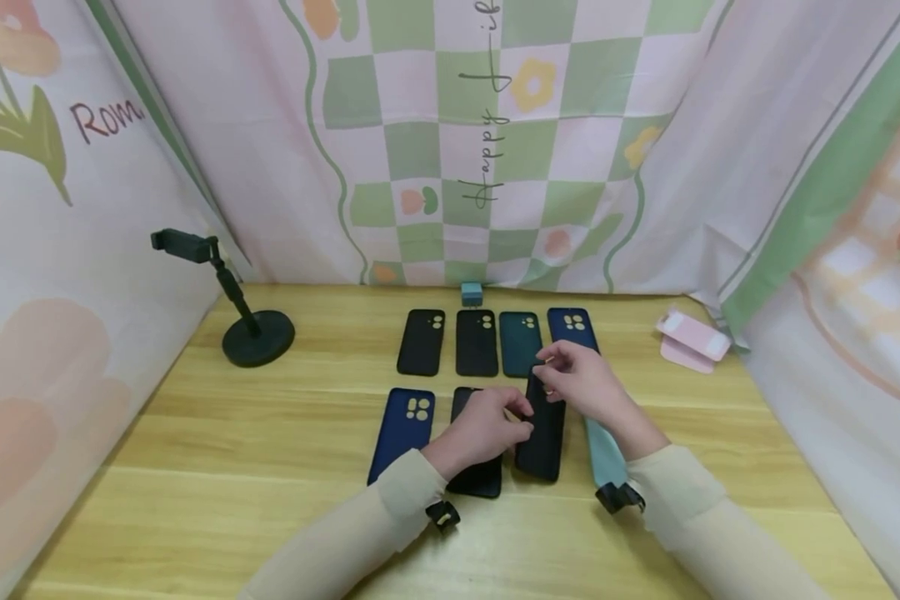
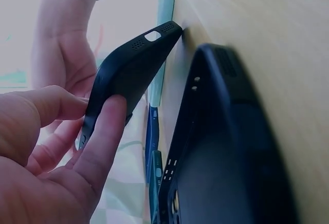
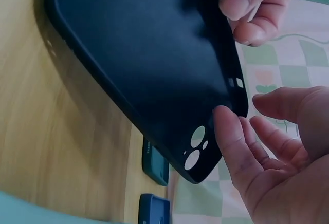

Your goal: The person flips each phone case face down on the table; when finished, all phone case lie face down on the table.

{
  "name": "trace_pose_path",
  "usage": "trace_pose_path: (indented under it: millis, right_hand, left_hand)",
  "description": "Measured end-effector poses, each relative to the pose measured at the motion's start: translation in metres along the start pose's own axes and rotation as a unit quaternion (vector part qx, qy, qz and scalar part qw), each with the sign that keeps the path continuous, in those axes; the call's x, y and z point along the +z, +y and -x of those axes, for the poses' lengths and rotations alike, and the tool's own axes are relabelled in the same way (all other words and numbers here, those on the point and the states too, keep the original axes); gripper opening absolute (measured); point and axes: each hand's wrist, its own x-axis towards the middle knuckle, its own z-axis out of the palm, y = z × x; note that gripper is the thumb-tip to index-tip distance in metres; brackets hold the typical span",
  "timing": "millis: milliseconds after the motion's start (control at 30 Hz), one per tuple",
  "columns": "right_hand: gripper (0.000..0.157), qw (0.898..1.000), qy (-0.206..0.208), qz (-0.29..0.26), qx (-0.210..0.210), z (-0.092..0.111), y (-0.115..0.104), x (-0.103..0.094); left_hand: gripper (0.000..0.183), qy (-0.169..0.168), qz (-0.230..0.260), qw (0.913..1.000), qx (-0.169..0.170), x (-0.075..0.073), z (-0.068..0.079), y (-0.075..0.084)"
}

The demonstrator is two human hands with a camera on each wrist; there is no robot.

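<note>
A black phone case (image 1: 544, 442) is raised at a tilt off the wooden table, its hollow inner side and camera holes showing in the right wrist view. My left hand (image 1: 487, 425) pinches one long side edge of it. Near the camera-hole corner, my right hand (image 3: 280, 152) has its fingers about the edge, one fingertip over the inner face. Under my left hand lies another black phone case (image 1: 480, 481), partly covered by the wrist. To its left is a dark blue phone case (image 1: 397, 433); a light teal phone case (image 1: 606, 454) lies partly beneath my right forearm.
Behind is a row of phone cases: black (image 1: 422, 342), black (image 1: 476, 343), dark green (image 1: 520, 343) and blue (image 1: 570, 321). A small blue cube (image 1: 472, 293) sits by the curtain. A black phone stand (image 1: 258, 337) stands left, a pink folding stand (image 1: 692, 340) right.
</note>
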Motion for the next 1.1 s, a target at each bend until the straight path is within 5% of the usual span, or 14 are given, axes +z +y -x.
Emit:
trace_pose_path:
  millis: [300,700,900,1100]
  right_hand:
    - [0.021,1.0,-0.003,0.012,0.002,-0.002,-0.003,0.004]
    - [0.019,1.0,0.022,-0.002,-0.014,0.0,-0.005,0.005]
    - [0.018,0.999,0.031,-0.015,-0.032,0.002,-0.011,0.002]
    - [0.018,0.999,0.039,-0.018,-0.033,0.006,-0.019,-0.001]
  left_hand:
    - [0.005,0.013,-0.046,0.9986,0.023,0.0,-0.001,0.004]
    - [0.01,0.012,-0.008,0.9993,0.035,-0.001,-0.005,0.002]
    - [0.02,-0.014,0.087,0.9959,0.02,-0.002,-0.014,-0.011]
    - [0.026,-0.067,0.22,0.9732,-0.002,-0.006,-0.022,-0.022]
